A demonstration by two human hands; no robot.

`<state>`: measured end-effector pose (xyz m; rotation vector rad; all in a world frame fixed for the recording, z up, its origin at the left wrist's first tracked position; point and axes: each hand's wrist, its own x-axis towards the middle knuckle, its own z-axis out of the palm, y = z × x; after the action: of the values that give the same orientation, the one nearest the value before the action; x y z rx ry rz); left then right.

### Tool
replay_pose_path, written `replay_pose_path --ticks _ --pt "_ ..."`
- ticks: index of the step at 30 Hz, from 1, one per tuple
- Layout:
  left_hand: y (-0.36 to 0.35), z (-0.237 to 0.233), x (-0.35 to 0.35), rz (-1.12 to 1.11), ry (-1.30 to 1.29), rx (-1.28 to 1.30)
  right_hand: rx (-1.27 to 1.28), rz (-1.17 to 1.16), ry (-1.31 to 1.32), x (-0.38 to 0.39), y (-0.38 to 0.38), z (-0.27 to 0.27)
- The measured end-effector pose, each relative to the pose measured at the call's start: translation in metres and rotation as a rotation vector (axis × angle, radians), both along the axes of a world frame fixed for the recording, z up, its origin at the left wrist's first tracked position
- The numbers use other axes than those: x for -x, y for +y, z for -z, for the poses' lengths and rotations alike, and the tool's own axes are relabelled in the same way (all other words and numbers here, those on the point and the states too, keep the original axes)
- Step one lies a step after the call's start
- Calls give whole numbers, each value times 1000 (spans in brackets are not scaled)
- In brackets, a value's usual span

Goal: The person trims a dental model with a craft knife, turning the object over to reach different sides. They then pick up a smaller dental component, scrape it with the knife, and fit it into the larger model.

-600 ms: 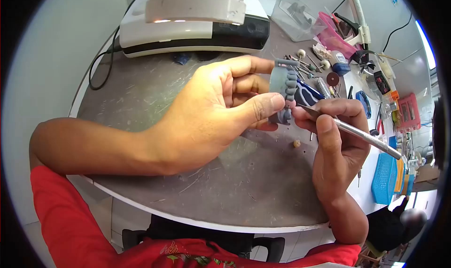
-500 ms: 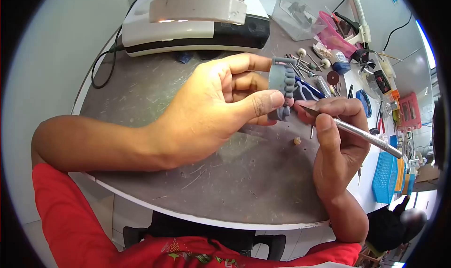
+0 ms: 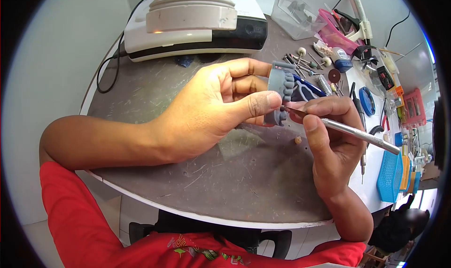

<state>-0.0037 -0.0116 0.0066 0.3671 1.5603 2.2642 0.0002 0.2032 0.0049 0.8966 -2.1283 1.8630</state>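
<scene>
My left hand (image 3: 225, 99) grips a grey dental model (image 3: 281, 82) with a row of moulded teeth, its thumb pressed near the lower part and the fingers behind. Between the thumb and fingers of my right hand (image 3: 336, 136) is a craft knife (image 3: 361, 135) with a silvery round handle. The knife's blade points left, its tip right at the teeth of the model beside my left thumb. On the table below the model lies a small tooth-coloured piece (image 3: 298, 140).
A white and black machine (image 3: 197, 42) stands at the back under a white round-headed lamp (image 3: 190, 17). Rotary burs and a brown disc (image 3: 334, 75) lie behind my right hand. Further right are a pink tray (image 3: 336, 31), a handpiece (image 3: 363, 160) and a blue basket (image 3: 390, 176).
My right hand has moved slightly left, bringing the knife tip from just beside the model to its teeth. The model is tilted a little differently, and the whole view has shifted slightly.
</scene>
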Motion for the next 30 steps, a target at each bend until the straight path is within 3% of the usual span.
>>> replay_pose_path --ticks 18,21,23,27,30 --pt "-4 2 2 18 -42 8 133 7 -102 -4 0 1" --pt "-5 1 2 43 -65 -75 102 5 -19 -1 6 1" --pt "-7 1 3 74 -76 -93 -183 68 199 5 14 2" --pt "-7 1 3 72 -102 -103 -171 52 264 5 9 0" --pt "-6 2 3 62 -81 -113 -70 10 134 1 5 -3"
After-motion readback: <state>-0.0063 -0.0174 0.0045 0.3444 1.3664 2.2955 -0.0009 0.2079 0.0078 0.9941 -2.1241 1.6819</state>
